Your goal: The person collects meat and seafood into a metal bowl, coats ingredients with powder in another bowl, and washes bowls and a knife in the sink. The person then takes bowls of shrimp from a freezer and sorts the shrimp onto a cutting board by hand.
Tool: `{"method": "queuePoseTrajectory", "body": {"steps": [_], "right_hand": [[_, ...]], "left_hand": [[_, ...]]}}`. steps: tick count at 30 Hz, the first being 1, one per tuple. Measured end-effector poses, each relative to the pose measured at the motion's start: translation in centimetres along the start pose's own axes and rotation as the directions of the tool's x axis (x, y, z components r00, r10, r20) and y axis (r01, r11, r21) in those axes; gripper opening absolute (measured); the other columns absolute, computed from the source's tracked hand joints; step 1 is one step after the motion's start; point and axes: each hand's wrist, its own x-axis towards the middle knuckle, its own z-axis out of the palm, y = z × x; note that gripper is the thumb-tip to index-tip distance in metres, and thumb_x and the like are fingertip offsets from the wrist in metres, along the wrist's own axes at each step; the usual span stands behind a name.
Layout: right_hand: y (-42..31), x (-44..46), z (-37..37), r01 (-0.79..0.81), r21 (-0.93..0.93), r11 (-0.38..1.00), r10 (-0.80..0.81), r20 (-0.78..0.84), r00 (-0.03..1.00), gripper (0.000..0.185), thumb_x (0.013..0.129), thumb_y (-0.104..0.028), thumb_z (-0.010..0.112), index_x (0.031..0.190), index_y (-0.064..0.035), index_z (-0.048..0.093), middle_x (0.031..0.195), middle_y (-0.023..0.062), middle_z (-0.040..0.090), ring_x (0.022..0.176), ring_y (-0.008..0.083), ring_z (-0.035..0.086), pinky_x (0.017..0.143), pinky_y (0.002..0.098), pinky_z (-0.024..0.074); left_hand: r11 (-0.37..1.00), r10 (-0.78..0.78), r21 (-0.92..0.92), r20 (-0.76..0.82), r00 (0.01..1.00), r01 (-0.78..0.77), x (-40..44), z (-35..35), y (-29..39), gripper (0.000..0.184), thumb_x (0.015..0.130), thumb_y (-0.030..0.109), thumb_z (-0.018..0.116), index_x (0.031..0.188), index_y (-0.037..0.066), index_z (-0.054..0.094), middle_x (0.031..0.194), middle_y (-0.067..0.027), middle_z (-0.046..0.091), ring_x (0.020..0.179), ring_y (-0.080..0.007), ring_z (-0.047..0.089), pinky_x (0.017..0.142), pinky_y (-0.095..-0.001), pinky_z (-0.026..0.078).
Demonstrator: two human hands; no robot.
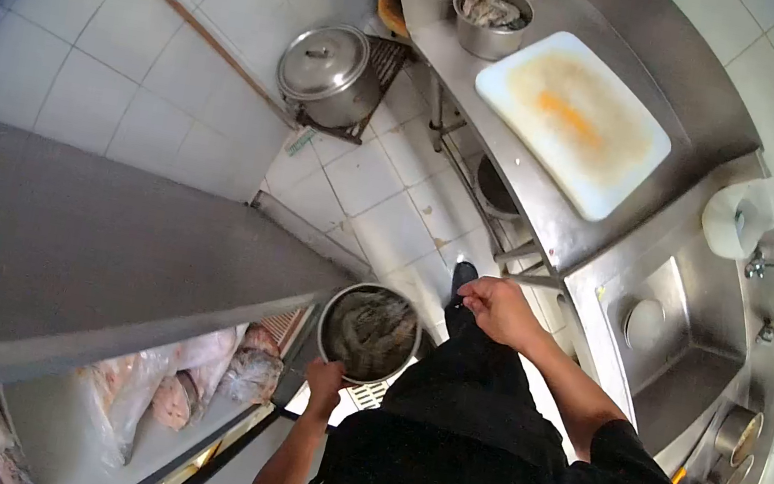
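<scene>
My left hand is closed on the near-left rim of a round metal pot. Inside the pot lies a dark grey-green wet mass whose kind I cannot make out. Above my right leg hangs my right hand, its fingers curled against the thumb, with nothing visible in them. The pot is beside an open chest freezer, where plastic-wrapped frozen meat or fish lies.
The freezer's raised grey lid is to my left. A lidded pot stands on a low rack by the wall. On the steel counter are a stained white cutting board and a metal bowl; the sink adjoins it.
</scene>
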Motion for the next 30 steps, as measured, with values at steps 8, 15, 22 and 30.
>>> {"method": "queuePoseTrajectory", "body": {"steps": [8, 15, 22, 30], "right_hand": [[1.3, 7.0, -12.2, 0.136, -0.126, 0.983, -0.165, -0.258, 0.952, 0.023, 0.074, 0.007, 0.056, 0.094, -0.0019, 0.065, 0.079, 0.014, 0.062, 0.068, 0.0227, 0.059, 0.063, 0.0317, 0.0469], [0.0, 9.0, -23.4, 0.012, -0.233, 0.972, -0.137, -0.528, 0.838, 0.016, 0.076, 0.0, 0.06, 0.091, -0.0012, 0.066, 0.085, 0.0153, 0.064, 0.073, 0.0281, 0.063, 0.068, 0.0333, 0.0494], [1.6, 9.2, -23.8, -0.269, -0.216, 0.939, 0.048, -0.691, 0.721, 0.018, 0.079, -0.003, 0.059, 0.096, -0.0021, 0.066, 0.085, 0.0137, 0.066, 0.073, 0.0221, 0.063, 0.068, 0.0307, 0.0493], [3.1, 7.2, -16.2, -0.49, 0.307, 0.816, 0.501, -0.798, 0.334, 0.023, 0.08, -0.015, 0.064, 0.099, -0.0009, 0.066, 0.082, 0.0119, 0.067, 0.07, 0.0151, 0.062, 0.066, 0.0276, 0.0485]], "left_hand": [[0.815, 0.387, 0.346, 0.271, 0.881, -0.464, -4.4, 16.9, 17.9, 0.016, 0.069, 0.003, 0.056, 0.081, -0.004, 0.063, 0.069, -0.0034, 0.062, 0.061, -0.0105, 0.054, 0.057, -0.0286, 0.043], [0.827, 0.456, 0.049, 0.521, 0.721, -0.559, -2.3, 31.9, 27.6, 0.02, 0.066, -0.003, 0.051, 0.083, -0.007, 0.062, 0.068, -0.0113, 0.061, 0.054, -0.0187, 0.06, 0.046, -0.0317, 0.053], [0.911, 0.235, 0.082, 0.702, 0.673, -0.403, 3.1, 42.3, 31.6, 0.022, 0.067, -0.005, 0.049, 0.087, -0.009, 0.055, 0.08, -0.0168, 0.059, 0.065, -0.0286, 0.063, 0.051, -0.0383, 0.059], [-0.202, 0.631, 0.033, 0.768, -0.105, -0.979, 2.5, 42.0, 35.4, 0.039, 0.072, 0.016, 0.072, 0.099, -0.005, 0.053, 0.109, -0.0238, 0.045, 0.105, -0.0383, 0.046, 0.088, -0.0463, 0.037]]}}
